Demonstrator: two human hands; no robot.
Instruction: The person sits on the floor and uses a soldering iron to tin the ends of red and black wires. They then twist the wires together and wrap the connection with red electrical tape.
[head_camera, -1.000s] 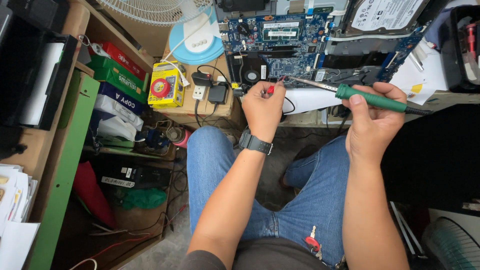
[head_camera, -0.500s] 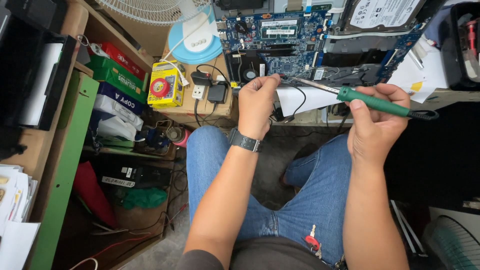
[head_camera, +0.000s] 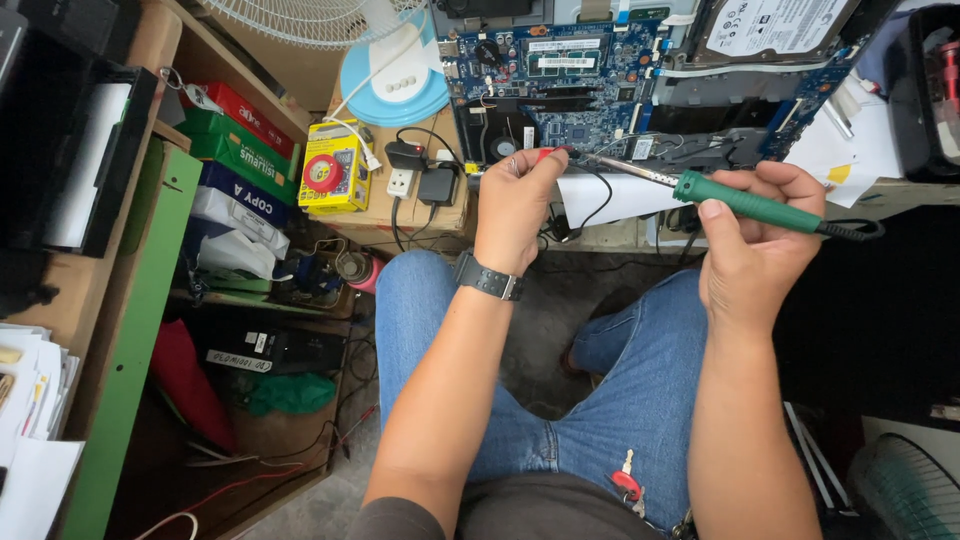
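My right hand (head_camera: 757, 240) grips a soldering iron with a green handle (head_camera: 745, 203); its metal tip points left toward my left fingertips. My left hand (head_camera: 515, 205), with a dark watch on the wrist, pinches a thin red wire (head_camera: 543, 154) at the near edge of a blue laptop circuit board (head_camera: 560, 75). The iron's tip meets the wire end just in front of the board. A black cable trails from the iron's handle to the right.
A hard drive (head_camera: 775, 25) lies on the board's right side. A yellow box (head_camera: 335, 170), a power strip with plugs (head_camera: 415, 175) and a fan base (head_camera: 395, 80) sit to the left. Shelves with stacked paper packs (head_camera: 235, 175) stand further left.
Both hands have lifted toward the circuit board. The iron's tip now meets the red wire held in my left fingers.
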